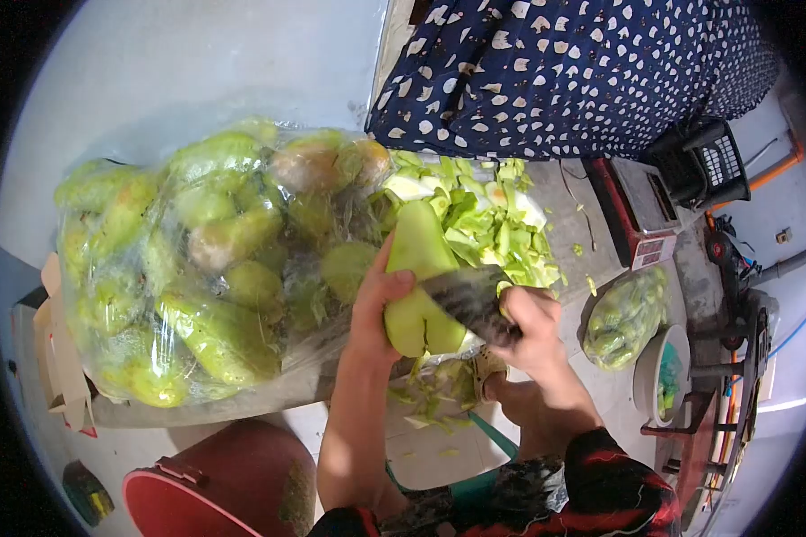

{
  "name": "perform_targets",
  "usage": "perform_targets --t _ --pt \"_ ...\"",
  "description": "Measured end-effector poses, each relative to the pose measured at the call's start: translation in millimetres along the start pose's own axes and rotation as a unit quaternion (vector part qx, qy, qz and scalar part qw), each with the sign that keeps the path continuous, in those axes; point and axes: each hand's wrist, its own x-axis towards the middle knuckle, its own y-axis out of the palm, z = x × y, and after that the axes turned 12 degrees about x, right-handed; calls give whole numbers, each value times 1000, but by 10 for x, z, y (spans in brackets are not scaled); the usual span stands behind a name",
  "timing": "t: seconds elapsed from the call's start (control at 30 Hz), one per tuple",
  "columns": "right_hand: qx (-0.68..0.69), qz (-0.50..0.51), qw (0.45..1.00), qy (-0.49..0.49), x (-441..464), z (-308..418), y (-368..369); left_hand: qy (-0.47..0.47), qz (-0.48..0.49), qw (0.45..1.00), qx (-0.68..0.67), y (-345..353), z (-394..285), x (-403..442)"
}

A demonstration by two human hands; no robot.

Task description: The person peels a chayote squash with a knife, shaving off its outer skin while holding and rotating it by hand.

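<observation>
My left hand [381, 300] is wrapped around the left side of a large, smooth, pale green fruit [419, 240], thumb lying across its front. A knife with a wide, dark, mottled blade [473, 302] is gripped in my right hand [535, 324]; its blade lies across the fruit's middle, and its handle is mostly hidden by my fingers. A small dark crack shows low on the fruit. Just beyond it, a heap of green peelings [484, 219] covers the tabletop. Left of my hands sits a big clear plastic bag [197, 251] full of whole green fruits, a few with brownish-yellow patches.
A red bucket [224, 483] stands at lower left, by a cardboard box [63, 349]. A red scale [636, 210] and black basket [703, 161] are at right. Below them are another bag of green produce [627, 318] and a white tub [661, 371]. Dark patterned cloth [555, 80] hangs behind.
</observation>
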Motion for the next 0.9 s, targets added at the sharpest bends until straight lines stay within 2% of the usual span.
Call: perform_targets --t 0.1,0.2,0.3,0.53,0.63,0.87,0.9 --pt "72 24 996 -45 10 62 -52 -7 20 999 -24 -22 -14 28" --pt "24 -21 998 -48 12 -11 62 12 3 1000 -25 48 -28 -6" --pt "-39 25 995 93 -110 -259 118 7 -8 1000 10 43 -58 -22" --pt "-39 -15 997 60 -80 -282 178 0 24 1000 -8 29 -96 -29" --pt "-44 -52 988 137 -115 -489 288 -13 37 999 24 22 -71 -26" --pt "-23 -46 987 152 -70 -449 172 -15 66 997 22 -42 -46 -53" --pt "-44 -27 979 199 -55 -497 172 -17 79 996 22 -69 -29 -31"
